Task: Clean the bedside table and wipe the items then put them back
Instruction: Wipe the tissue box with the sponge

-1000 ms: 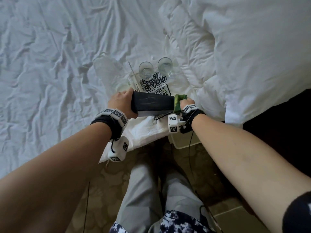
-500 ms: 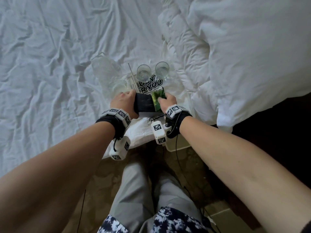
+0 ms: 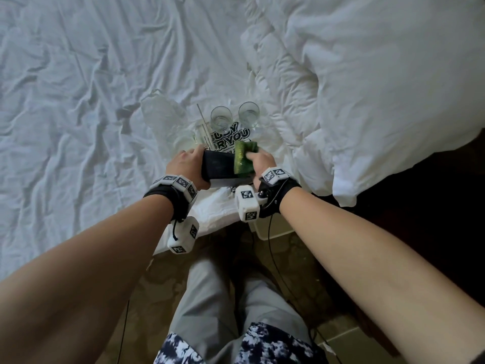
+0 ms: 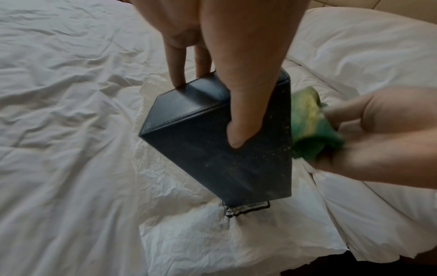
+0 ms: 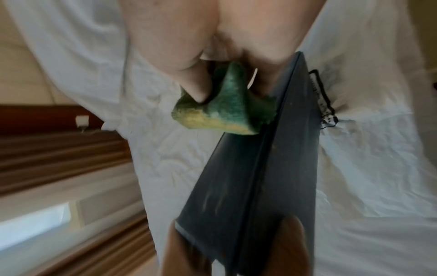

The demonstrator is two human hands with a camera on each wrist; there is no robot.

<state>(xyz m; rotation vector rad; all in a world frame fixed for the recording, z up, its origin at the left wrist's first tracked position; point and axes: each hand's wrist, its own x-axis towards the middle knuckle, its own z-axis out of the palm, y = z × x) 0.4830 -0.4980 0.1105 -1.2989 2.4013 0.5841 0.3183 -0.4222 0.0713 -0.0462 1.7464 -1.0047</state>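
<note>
Fingers (image 4: pixel 176 61) and thumb of the left hand (image 3: pixel 185 164) clamp a dark box (image 3: pixel 219 166) at frame centre, above the bed (image 3: pixel 78 101). At the box's right end, the right hand (image 3: pixel 262 162) pinches a green-and-yellow sponge (image 3: pixel 244 157), fingers (image 5: pixel 189 74) curled round it, the sponge pressed against the box's face. Beneath lies a white plastic bag (image 4: pixel 212 242) with black print. Just above the hands, toward upper centre, two clear glasses (image 3: pixel 221 119) stand side by side; whether they hold anything cannot be told. A white duvet (image 3: pixel 380 88) fills the upper right.
</note>
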